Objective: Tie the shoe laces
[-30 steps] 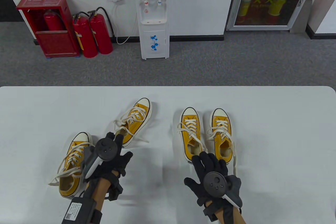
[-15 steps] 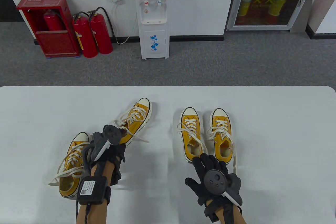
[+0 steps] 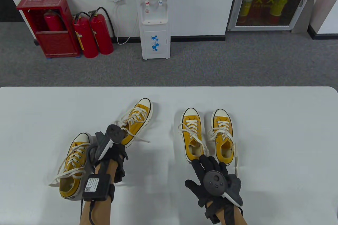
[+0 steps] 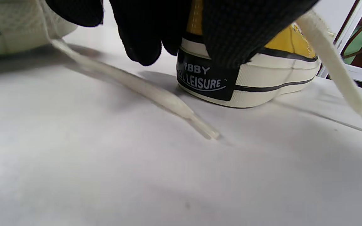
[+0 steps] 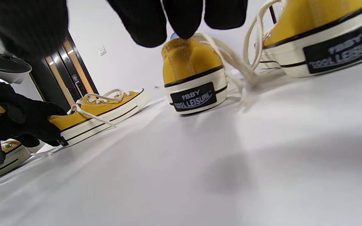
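Reaching in from the near edge of the white table [image 3: 277,109], the left hand [image 3: 116,153] sits at the heel of the tilted yellow shoe [image 3: 136,120], its gloved fingers [image 4: 231,34] curled down over the back of that heel in the left wrist view, so it appears to grip the shoe there. One loose cream lace end [image 4: 156,94] trails across the tabletop just in front of the heel and another [image 4: 335,62] hangs down on the far side. A second yellow shoe [image 3: 72,165] lies just to the left of that forearm, its laces undone and spread out over the table. The right hand [image 3: 211,172] hovers with its fingers spread and fairly straight, holding nothing; its fingertips [image 5: 184,18] are just above the heel of the left shoe of the pair [image 3: 192,135], and from these views I cannot tell whether they touch it. The right shoe of the pair [image 3: 223,135] stands close beside it, both with toes pointing away and laces untied, one lace hanging over the side onto the table. Beyond the table stand a water dispenser [image 3: 153,16] and red fire extinguishers [image 3: 92,35] against the wall.
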{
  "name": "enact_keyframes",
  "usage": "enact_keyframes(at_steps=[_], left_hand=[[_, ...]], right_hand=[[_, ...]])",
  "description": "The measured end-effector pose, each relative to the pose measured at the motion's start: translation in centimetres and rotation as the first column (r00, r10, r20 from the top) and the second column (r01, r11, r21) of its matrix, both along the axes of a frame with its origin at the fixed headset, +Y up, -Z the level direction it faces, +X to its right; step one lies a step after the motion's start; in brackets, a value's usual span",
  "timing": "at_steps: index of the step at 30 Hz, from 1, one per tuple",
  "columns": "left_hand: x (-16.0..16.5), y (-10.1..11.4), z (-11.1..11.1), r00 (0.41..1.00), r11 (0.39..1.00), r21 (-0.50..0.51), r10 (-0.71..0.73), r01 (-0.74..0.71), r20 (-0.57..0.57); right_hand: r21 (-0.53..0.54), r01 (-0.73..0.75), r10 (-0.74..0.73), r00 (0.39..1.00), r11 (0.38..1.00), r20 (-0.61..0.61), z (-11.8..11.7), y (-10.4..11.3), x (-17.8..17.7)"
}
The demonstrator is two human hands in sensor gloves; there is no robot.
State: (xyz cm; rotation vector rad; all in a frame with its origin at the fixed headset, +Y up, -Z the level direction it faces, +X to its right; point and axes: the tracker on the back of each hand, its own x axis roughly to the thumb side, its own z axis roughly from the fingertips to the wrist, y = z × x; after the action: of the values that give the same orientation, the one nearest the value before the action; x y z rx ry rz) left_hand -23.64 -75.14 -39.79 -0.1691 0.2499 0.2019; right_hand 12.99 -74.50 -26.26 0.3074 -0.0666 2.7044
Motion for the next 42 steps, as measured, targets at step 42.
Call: enact_keyframes(at_steps=[42], left_hand=[[9.2, 3.5, 16.3, 0.855, 0.917, 0.370, -0.070, -0.148, 0.514]], right_hand=[[-0.007, -0.003, 0.004, 1.000, 1.000, 0.004, 0.0, -0.3, 0.1]])
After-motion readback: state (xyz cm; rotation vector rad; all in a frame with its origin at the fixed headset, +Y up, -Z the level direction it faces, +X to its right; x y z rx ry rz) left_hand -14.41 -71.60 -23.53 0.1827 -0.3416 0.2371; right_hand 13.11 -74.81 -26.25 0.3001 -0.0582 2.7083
